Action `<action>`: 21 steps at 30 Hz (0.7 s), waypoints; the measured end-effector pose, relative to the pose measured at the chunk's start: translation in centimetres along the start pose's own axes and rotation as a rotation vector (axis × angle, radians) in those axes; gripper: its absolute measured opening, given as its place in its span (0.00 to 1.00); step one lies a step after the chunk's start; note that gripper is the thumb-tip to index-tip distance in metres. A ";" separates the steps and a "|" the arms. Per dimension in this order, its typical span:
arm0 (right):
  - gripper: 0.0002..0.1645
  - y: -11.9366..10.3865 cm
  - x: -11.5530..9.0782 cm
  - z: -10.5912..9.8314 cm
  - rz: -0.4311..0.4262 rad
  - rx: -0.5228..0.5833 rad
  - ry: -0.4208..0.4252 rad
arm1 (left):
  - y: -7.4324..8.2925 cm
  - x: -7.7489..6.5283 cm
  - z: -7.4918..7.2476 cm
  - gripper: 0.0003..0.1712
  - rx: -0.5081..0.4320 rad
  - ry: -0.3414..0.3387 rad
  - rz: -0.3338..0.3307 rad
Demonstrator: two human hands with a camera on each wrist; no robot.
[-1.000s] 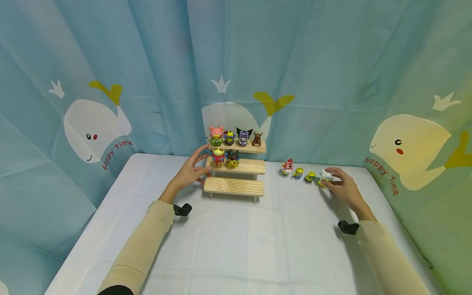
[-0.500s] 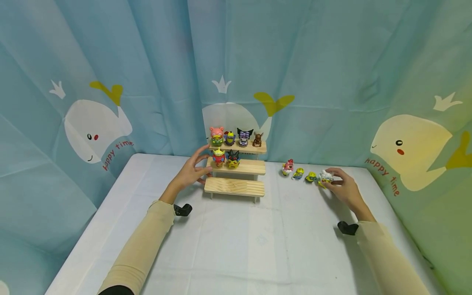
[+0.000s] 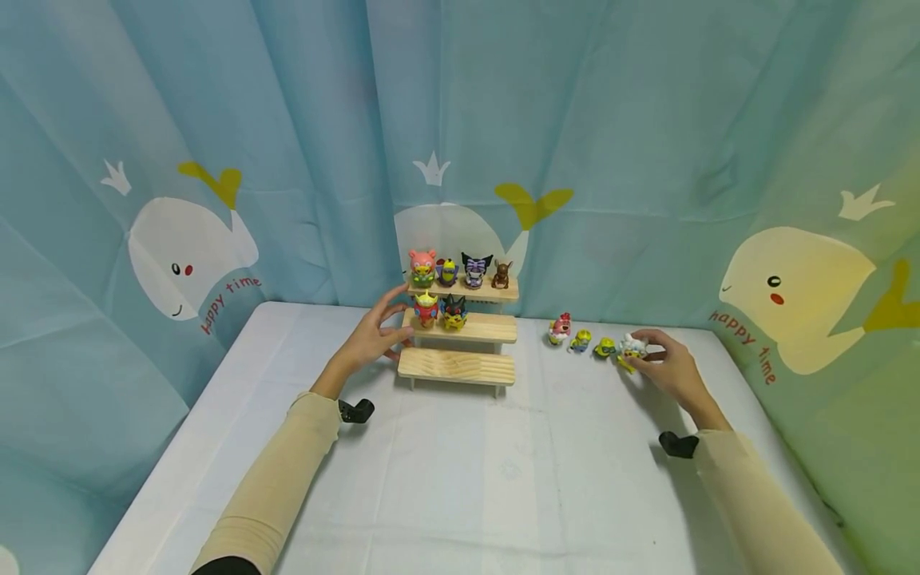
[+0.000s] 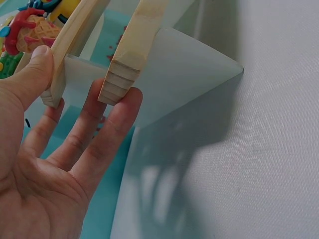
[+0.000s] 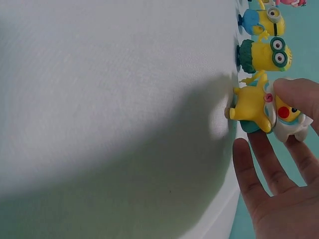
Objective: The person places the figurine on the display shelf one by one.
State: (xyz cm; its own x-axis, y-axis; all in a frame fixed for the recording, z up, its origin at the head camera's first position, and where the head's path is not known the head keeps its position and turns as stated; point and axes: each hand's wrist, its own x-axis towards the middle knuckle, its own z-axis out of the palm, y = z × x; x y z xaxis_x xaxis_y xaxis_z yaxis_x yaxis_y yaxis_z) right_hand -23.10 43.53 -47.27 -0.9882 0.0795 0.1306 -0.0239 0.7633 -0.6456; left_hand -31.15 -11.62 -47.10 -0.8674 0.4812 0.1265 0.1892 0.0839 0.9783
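My left hand point(image 3: 370, 339) holds the left end of a wooden three-tier display stand point(image 3: 456, 366); in the left wrist view its thumb point(image 4: 40, 67) lies on one board's end and its fingertips touch the ends of the boards. My right hand point(image 3: 672, 367) pinches a yellow figurine in a white hood point(image 5: 251, 107) between thumb and fingers, at the right end of a row on the table. Beside it in that row are a green-goggled minion figurine point(image 5: 264, 55), a blue-clad minion figurine point(image 5: 264, 21) and a pink figurine point(image 3: 559, 328).
On the top tier stand a pink figurine point(image 3: 422, 268), a purple-and-yellow one point(image 3: 448, 273), a black-eared one point(image 3: 475, 271) and a brown one point(image 3: 501, 275). The middle tier bears a red-and-yellow figurine point(image 3: 426, 310) and a black-and-yellow one point(image 3: 454, 312). A blue curtain point(image 3: 316, 160) hangs behind the white table point(image 3: 460, 479).
The hooded figurine tilts slightly and shifts a little left in my right hand. My left hand stays at the stand.
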 end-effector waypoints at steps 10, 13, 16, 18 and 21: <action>0.33 -0.7 -0.7 -1.7 -0.053 -0.004 -0.037 | -0.1 0.0 0.0 0.46 -0.003 -0.003 0.003; 0.34 -1.2 -1.0 -2.5 -0.076 -0.007 -0.028 | -0.1 0.1 -0.1 0.46 -0.004 -0.005 0.007; 0.34 -1.7 -1.3 -3.2 -0.087 -0.003 -0.019 | 0.0 0.1 -0.1 0.46 -0.001 -0.004 0.010; 0.33 -2.0 -1.5 -3.6 -0.093 0.010 -0.008 | -0.1 0.1 0.0 0.46 0.002 -0.004 0.009; 0.31 -2.7 -1.9 -4.2 -0.111 0.060 0.015 | -0.1 0.0 0.0 0.46 0.002 -0.002 0.005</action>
State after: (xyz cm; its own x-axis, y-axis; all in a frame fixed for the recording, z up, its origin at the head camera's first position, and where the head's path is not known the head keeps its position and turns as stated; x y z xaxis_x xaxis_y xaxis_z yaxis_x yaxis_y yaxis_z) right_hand -20.51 44.03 -42.61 -0.9766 0.0063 0.2151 -0.1430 0.7280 -0.6705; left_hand -31.18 -11.64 -47.21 -0.8655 0.4833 0.1315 0.1947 0.0828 0.9774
